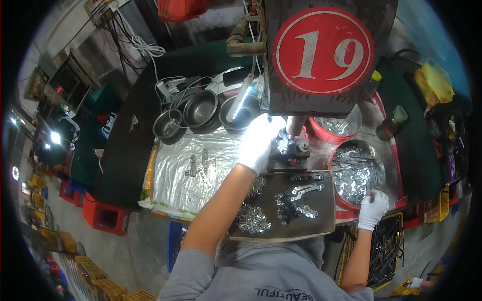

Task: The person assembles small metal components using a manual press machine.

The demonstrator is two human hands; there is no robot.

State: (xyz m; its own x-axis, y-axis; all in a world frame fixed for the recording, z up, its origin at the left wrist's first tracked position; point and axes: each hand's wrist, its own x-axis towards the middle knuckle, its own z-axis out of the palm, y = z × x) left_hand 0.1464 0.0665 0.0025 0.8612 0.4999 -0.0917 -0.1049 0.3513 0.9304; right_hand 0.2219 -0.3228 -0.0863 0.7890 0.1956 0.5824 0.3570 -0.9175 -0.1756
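1. Two white-gloved hands are at work at a press bench seen from above.
2. The left hand (pixel 258 143) reaches up to the press die (pixel 288 150) under the machine head; its fingers are lit so brightly by the strip lamp (pixel 240 103) that I cannot tell whether they are apart or closed, or whether they hold a piece.
3. The right hand (pixel 372 208) rests at the lower rim of the red basin (pixel 341 200), its fingertips curled together at the edge of the heap of flat metal parts (pixel 354 173); the parts lie just above and to the left of those fingertips.
4. More flat metal pieces (pixel 293 200) lie on the dark steel plate (pixel 321 220) between the two hands, below the die.
5. A silvery sheet (pixel 175 170) with a few stamped strips lies left of the left forearm, with empty metal bowls (pixel 201 108) beyond it.
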